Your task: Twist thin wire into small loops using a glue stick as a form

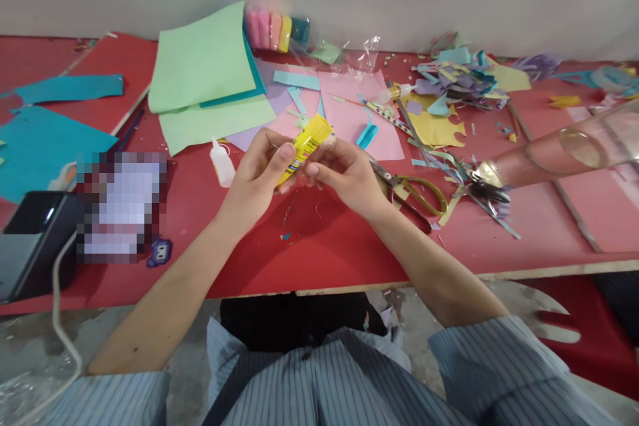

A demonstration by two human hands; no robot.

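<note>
A yellow glue stick [308, 145] is held up at a tilt over the red table, its upper end pointing to the right. My left hand [263, 170] is wrapped round its lower part, with the thumb along the front. Beside its right side, my right hand [349, 174] has its fingers bent and pressed together near a small whitish thing too small to make out. To the left lies a small white glue bottle [222, 163]. Scissors [409, 192] with yellowish handles rest just right of my right hand.
Green paper sheets [204, 63] and pink paper [349, 96] lie behind the hands. Paper strips [459, 80] are heaped at the back right, near a clear bottle [559, 150]. On the left are a blurred-out phone [122, 206], a dark device [37, 239] and blue paper [54, 140].
</note>
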